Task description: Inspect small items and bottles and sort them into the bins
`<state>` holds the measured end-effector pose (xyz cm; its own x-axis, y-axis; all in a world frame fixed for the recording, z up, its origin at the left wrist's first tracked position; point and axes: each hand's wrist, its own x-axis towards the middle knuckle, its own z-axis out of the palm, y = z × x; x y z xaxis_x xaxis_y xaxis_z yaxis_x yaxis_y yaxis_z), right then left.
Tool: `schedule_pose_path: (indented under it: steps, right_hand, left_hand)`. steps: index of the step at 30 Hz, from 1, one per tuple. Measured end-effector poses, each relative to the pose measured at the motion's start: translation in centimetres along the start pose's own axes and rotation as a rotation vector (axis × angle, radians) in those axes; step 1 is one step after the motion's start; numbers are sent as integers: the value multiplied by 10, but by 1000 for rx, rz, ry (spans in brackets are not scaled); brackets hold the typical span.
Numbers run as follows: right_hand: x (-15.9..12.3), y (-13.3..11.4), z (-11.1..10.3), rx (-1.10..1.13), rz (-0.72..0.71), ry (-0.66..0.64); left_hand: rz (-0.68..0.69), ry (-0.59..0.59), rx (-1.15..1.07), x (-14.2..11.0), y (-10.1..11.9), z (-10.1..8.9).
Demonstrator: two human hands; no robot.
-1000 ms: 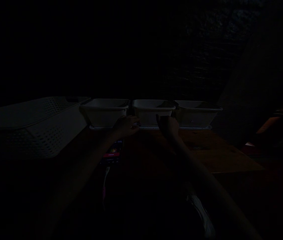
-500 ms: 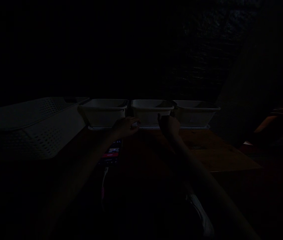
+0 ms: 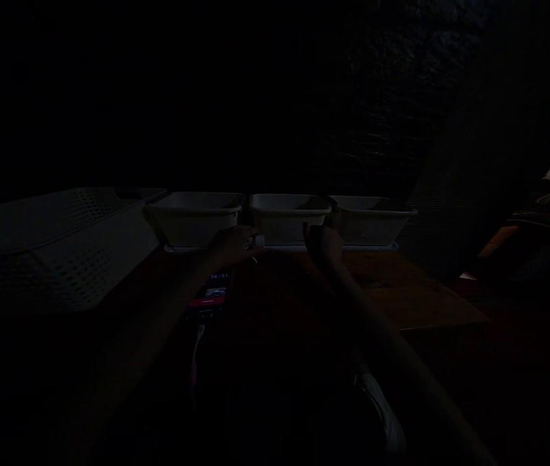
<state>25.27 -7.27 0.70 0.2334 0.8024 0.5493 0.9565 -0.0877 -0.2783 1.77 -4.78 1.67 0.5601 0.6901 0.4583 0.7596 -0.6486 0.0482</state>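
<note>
**Handling in progress, done/left count unreadable**

Very dark scene. Both hands are up over the counter (image 3: pixel 415 304), in front of a row of three pale bins: left bin (image 3: pixel 192 221), middle bin (image 3: pixel 287 221), right bin (image 3: pixel 376 224).

Left hand (image 3: pixel 230 247): fingers bent around a small pale piece (image 3: pixel 249 243), near the middle bin's left end. Looks like a pinch; can't confirm a firm grip. Right hand (image 3: pixel 326 247): fingers curled in, thumb up, before the middle bin's right end. Can't tell if they hold anything.

Progress: I read this as mid-handling, since the piece is at the left fingers, outside the bins. Bin floors are hidden, so no tally of what's done or left. No finished item is identifiable.

Also there: perforated basket (image 3: pixel 127 230) on the left, lit phone (image 3: pixel 211 298) with cable (image 3: pixel 197 340) below the left hand, pale crumpled bundle (image 3: pixel 382 411) near the right forearm.
</note>
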Motion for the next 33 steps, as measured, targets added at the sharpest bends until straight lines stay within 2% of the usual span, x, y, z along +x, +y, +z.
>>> schedule_pose_path:
  steps: [4, 7, 13, 16, 18, 23, 27, 33]
  right_hand:
    - [-3, -1, 0, -34, -93, -63]
    - [-8, -4, -1, 3, -196, -56]
    - [-14, -16, 6, 93, -597, -52]
    - [-14, -22, 13, 81, -708, -82]
    - [-14, -22, 15, 61, -691, -78]
    - [-8, -8, 8, -39, -535, -35]
    - [-2, 6, 6, -107, -432, -70]
    - [5, 17, 15, -76, -310, -130]
  left_hand:
    - [-4, 11, 29, 0, -3, 2]
    - [27, 18, 38, -1, -4, 4]
    - [19, 23, 52, -1, -3, 7]
    - [5, 35, 61, 0, -4, 8]
    - [1, 39, 54, 0, -5, 7]
    - [-29, 81, 92, 1, -8, 2]
    - [-61, 110, 132, 2, -7, -4]
    - [-84, 112, 126, 1, -6, -5]
